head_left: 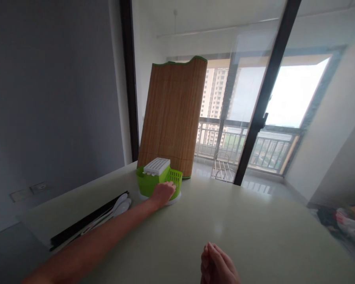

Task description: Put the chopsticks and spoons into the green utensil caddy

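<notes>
The caddy stands near the middle of the surface, seated on its white tray, with its slotted top on. The left hand is at its front, about five o'clock; I cannot tell whether that grip grasps anything. Loose at eight o'clock, apparently still to be dealt with, lie spoons and black chopsticks. The mat stands at twelve. Farther off at five, the right hand is closed, nothing visible in it.
</notes>
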Available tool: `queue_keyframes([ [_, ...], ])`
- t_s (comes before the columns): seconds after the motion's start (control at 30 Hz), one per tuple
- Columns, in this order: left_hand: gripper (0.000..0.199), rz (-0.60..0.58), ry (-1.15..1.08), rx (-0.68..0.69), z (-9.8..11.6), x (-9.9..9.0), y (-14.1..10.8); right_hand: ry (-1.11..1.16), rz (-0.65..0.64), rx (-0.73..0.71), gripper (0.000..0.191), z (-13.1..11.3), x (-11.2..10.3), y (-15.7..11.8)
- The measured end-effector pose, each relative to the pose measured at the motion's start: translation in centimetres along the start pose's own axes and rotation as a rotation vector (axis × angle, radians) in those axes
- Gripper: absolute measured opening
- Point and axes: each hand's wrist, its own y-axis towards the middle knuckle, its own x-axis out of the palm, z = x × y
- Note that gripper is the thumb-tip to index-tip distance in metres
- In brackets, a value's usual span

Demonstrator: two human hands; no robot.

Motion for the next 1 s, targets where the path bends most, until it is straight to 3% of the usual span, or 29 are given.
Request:
queue_keyframes([
  [0.17,0.025,0.014,-0.062,0.195,9.5,0.7,-0.4,-0.007,0.032,0.03,0.047,0.0,-2.3,0.5],
  [0.3,0.022,0.078,-0.02,0.364,15.4,0.7,-1.0,-0.001,0.047,0.026,0.05,0.0,-3.4,0.8],
  [0.43,0.017,0.165,0.112,0.474,19.3,1.1,-0.9,0.004,0.047,0.009,0.049,0.5,-4.5,1.3],
  [0.57,0.013,0.211,0.201,0.554,21.3,1.2,-0.6,-0.032,0.035,-0.008,0.051,0.8,-5.2,1.5],
  [0.67,0.013,0.278,0.22,0.645,21.2,0.3,-1.0,-0.074,-0.007,0.0,0.05,0.9,-5.4,1.5],
  [0.77,0.017,0.4,0.221,0.695,19.2,-1.2,-2.4,-0.12,-0.068,0.005,0.047,1.1,-5.7,1.5],
  [0.9,0.019,0.545,0.17,0.55,13.9,-2.8,-5.0,-0.154,-0.079,0.02,0.048,1.5,-5.9,1.6],
  [1.0,0.017,0.534,0.153,0.387,9.0,-3.0,-7.1,-0.162,-0.044,-0.01,0.051,1.9,-5.8,1.6],
])
